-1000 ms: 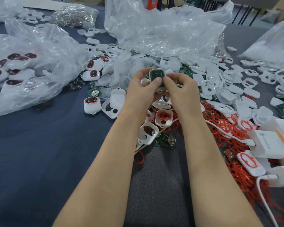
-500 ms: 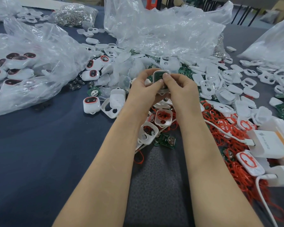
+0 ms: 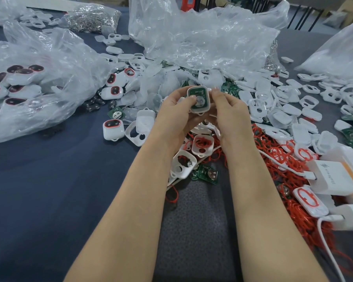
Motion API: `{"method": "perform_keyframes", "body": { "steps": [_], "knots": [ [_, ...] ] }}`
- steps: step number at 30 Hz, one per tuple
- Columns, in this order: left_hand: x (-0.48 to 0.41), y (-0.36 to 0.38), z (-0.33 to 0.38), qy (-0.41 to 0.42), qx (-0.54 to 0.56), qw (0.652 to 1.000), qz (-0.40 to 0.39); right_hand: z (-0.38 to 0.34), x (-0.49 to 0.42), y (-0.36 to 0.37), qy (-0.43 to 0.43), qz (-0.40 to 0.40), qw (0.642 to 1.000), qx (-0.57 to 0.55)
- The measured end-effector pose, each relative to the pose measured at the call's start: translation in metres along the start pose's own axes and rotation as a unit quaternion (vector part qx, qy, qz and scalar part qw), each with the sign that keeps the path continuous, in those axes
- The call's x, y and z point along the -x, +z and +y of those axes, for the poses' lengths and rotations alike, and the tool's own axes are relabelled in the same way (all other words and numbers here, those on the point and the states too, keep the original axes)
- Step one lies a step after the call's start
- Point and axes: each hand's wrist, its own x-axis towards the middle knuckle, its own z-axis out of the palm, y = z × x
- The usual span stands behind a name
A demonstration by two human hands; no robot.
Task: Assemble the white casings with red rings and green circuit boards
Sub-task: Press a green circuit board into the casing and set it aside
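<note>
Casing (image 3: 199,108): tilted more toward the camera, board (image 3: 198,94) more exposed. Right hand (image 3: 230,112): thumb shifted off the board, seemingly to the casing's edge.

Casing (image 3: 199,110) between left hand (image 3: 175,117), right hand (image 3: 230,117); rings (image 3: 281,167) right; bags (image 3: 202,41) behind.

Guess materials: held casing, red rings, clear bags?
Held casing: likely moulded plastic, white, smooth satin, crisp thin rim. Red rings: probably rubber or silicone, matte, thin loops lying limp and tangled. Clear bags: thin plastic film, glossy, crinkled, see-through.
</note>
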Motion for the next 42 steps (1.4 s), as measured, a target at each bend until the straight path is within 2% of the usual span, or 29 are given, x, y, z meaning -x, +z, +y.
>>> {"method": "perform_keyframes", "body": {
  "steps": [15,22,27,34,39,42],
  "knots": [
    [-0.002,-0.004,-0.003,0.025,-0.012,1.000,0.010,0.004,-0.001,0.000,-0.040,-0.001,0.998,0.049],
    [-0.006,-0.005,-0.008,0.080,-0.070,0.994,0.015,0.004,0.003,0.004,-0.088,0.017,0.992,0.084],
    [-0.009,-0.006,-0.010,0.106,-0.087,0.990,0.018,0.002,0.004,0.005,-0.087,-0.013,0.992,0.095],
    [-0.007,-0.006,-0.010,0.129,-0.093,0.987,-0.011,0.000,0.006,0.006,-0.094,-0.002,0.990,0.110],
    [-0.006,-0.004,-0.012,0.128,-0.086,0.988,0.019,0.001,0.008,0.009,-0.094,0.009,0.988,0.120],
    [-0.007,-0.003,-0.010,0.116,-0.057,0.991,0.041,-0.001,0.008,0.006,-0.097,0.043,0.989,0.104]
  ]
}}
